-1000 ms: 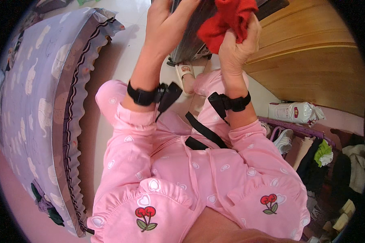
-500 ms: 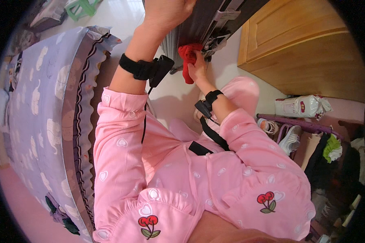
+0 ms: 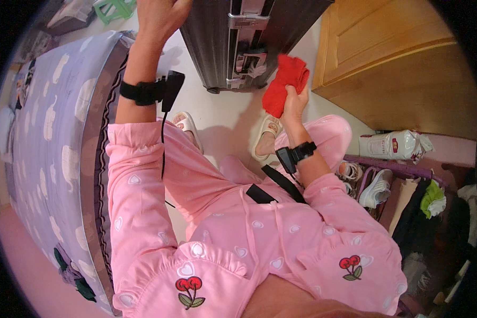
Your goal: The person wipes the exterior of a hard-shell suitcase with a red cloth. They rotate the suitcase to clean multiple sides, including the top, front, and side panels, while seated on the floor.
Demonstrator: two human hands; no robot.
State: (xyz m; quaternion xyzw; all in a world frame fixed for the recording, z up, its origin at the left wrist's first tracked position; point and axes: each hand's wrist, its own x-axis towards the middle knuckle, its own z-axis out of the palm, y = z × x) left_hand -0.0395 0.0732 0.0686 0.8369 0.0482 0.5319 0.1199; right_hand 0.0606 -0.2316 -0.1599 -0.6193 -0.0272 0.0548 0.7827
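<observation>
A bright red folded cloth (image 3: 286, 79) is in my right hand (image 3: 296, 106), the thumb pressed over its near side. It hangs in the air just right of a dark grey suitcase (image 3: 206, 50) with silver metal edging, apart from it. The suitcase stands upright on the floor, its latches (image 3: 249, 21) and carrying handle (image 3: 250, 61) facing me. Up at the top edge, my left hand (image 3: 161, 21) is beside the suitcase's upper left side. Its fingers are mostly cut off by the frame, so whether they grip the suitcase is hidden.
A bed with a lilac patterned cover (image 3: 53, 132) runs along the left. To the right stands a wooden cabinet (image 3: 387, 69), with a white package (image 3: 395, 144) and a shoe rack (image 3: 403, 168) below it. A green stool (image 3: 114, 10) is at the far left. My slippered feet rest on the floor.
The red cloth has come away from the suitcase's side, moving right with my right hand. My left hand has shifted left, and the suitcase has turned so its latched side faces me.
</observation>
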